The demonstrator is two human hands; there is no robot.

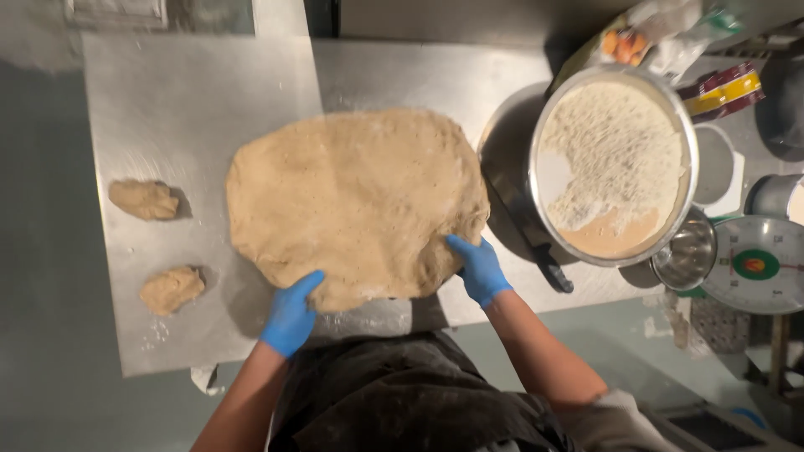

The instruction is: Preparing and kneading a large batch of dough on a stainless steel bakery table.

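Observation:
A big flat sheet of tan dough (356, 201) lies spread on the steel table (184, 100). Both my hands wear blue gloves. My left hand (291, 316) grips the sheet's near edge at the lower left, fingers tucked under it. My right hand (477, 268) holds the near right edge, thumb on top. Two small lumps of dough sit apart at the left: one (144, 199) farther away, one (172, 290) closer to me.
A large metal bowl (688, 125) with flour and a tan mix stands to the right. A dark-handled knife (536, 247) lies beside it. Farther right are a small steel cup (685, 255), a dial scale (758, 264) and packets (720, 88).

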